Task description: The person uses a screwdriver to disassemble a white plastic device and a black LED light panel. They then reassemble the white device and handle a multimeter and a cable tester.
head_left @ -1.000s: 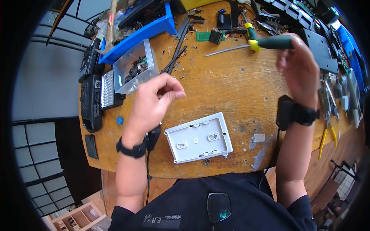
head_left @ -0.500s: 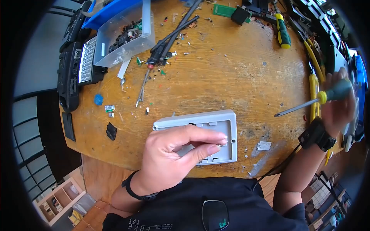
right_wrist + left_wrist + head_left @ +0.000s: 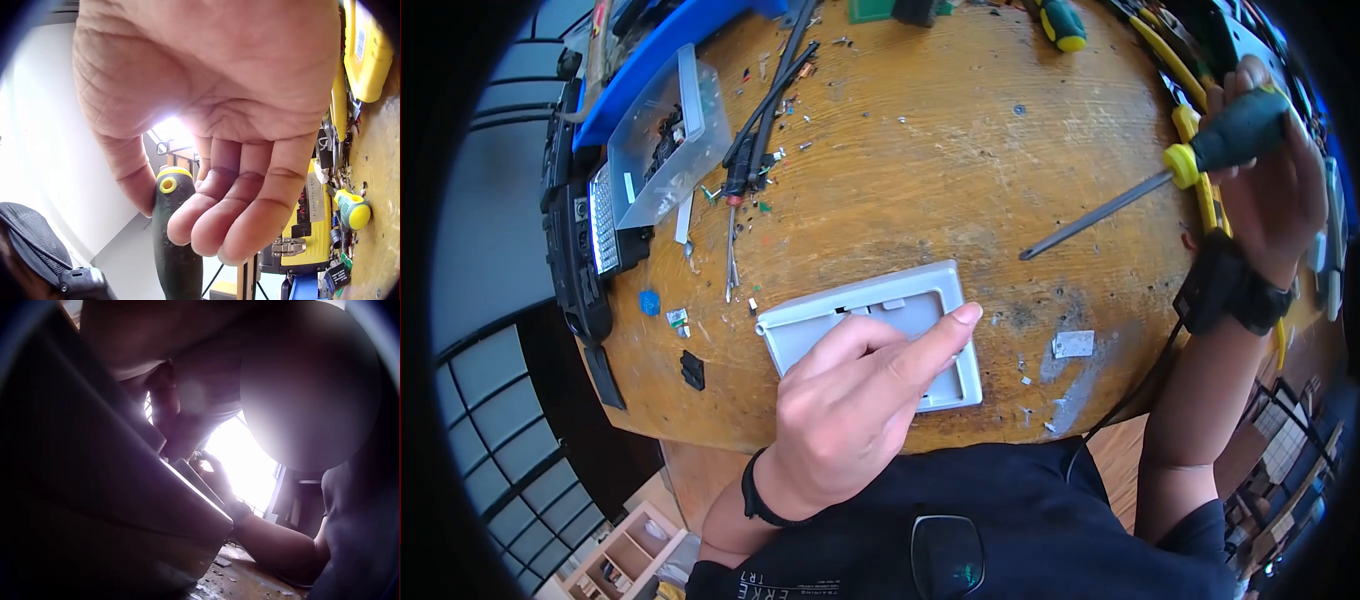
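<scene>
A white plastic housing (image 3: 860,295) lies on the bench near its front edge, hollow side up. My left hand (image 3: 850,410) is over it, thumb pointing to the right rim and fingers bent beneath, hiding much of the inside. I cannot tell whether a small thing is between those fingertips. In the left wrist view this hand's work is dark. My right hand (image 3: 1270,190) holds a screwdriver (image 3: 1235,130) by its dark green handle with yellow collar. Its metal shaft points down-left above the bench. The right wrist view shows the thumb and curled fingers round the handle (image 3: 178,237).
A clear bin (image 3: 650,170) of small parts stands at the left, beside a blue tray (image 3: 630,75). Thin dark tools (image 3: 755,150) and scraps lie nearby. A second screwdriver (image 3: 1062,25) lies at the back. Yellow-handled tools (image 3: 1190,120) line the right. A pale metal plate (image 3: 1073,344) lies front right.
My left hand has moved from left of the housing to over it, and its thumb now points toward the right rim. My right hand, still holding the screwdriver, has moved right and nearer my body.
</scene>
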{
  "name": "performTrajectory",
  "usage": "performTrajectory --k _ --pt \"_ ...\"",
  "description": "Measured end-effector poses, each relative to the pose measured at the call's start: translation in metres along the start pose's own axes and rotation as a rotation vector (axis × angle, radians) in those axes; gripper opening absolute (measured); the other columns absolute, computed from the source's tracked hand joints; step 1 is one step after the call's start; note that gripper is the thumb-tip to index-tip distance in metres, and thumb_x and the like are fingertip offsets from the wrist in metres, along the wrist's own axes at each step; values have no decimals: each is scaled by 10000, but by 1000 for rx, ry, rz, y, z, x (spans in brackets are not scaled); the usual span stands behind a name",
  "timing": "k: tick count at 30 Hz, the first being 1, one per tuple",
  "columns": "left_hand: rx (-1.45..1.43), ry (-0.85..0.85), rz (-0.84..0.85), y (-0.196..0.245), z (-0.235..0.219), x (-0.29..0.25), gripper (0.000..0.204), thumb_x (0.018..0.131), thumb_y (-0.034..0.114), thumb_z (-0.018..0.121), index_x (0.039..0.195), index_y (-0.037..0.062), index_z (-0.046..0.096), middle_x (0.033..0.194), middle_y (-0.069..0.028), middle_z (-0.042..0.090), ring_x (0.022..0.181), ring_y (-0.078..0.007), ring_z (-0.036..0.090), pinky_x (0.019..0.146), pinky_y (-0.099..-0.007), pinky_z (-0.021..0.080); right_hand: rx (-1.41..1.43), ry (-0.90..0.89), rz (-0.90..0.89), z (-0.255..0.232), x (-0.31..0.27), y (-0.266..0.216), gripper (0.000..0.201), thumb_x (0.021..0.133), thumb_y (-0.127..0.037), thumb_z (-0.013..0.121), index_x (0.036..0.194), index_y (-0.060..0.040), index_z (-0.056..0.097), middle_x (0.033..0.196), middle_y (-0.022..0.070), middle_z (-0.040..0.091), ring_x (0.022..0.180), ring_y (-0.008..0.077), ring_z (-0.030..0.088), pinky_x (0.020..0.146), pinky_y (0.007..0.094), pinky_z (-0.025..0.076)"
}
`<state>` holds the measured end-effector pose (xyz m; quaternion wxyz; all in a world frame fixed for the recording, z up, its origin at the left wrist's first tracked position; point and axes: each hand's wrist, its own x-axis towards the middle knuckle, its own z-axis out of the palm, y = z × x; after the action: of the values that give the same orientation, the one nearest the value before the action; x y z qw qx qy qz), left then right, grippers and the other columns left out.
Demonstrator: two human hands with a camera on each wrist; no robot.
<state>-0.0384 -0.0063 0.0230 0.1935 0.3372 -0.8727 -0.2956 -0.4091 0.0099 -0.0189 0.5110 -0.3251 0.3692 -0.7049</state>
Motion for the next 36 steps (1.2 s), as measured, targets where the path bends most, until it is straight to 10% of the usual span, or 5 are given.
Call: performTrajectory --k 13,15,18,34,36 --pt "257 73 309 0 5 -1 477 691 -17 683 1165 -29 635 926 -90 697 670 -179 575 597 -270 499 183 -434 20 -20 12 -2 593 943 -277 484 1358 111 316 1309 197 453 1264 263 440 1098 369 335" --pt "285 40 332 1 5 0 472 695 -18 675 1164 -32 631 966 -93 701 670 -177 570 605 -264 501 -850 -483 -907 -6 14 8 631 783 -89 752 1345 -121 468 1228 195 520 1025 274 600 806 345 559" --pt "307 29 343 0 5 0 463 698 -9 671 1159 -30 634 961 -92 702 671 -176 565 604 -257 498 -806 -320 -1063 15 13 30 663 764 -21 742 1353 -144 462 1215 185 533 1051 282 588 810 352 561" --pt "249 39 311 2 -1 1 426 647 -44 674 1072 -18 685 897 -88 673 689 -199 565 596 -282 489 -20 38 -403 42 0 11 350 864 -266 584 1017 50 584 916 124 590 792 213 626 715 320 545" --pt "186 88 226 3 -1 1 384 609 -61 681 990 -18 697 812 -79 620 678 -214 553 571 -298 470 66 -5 -147 5 0 -2 598 933 -260 492 1358 118 308 1318 204 443 1275 273 435 1134 381 287"
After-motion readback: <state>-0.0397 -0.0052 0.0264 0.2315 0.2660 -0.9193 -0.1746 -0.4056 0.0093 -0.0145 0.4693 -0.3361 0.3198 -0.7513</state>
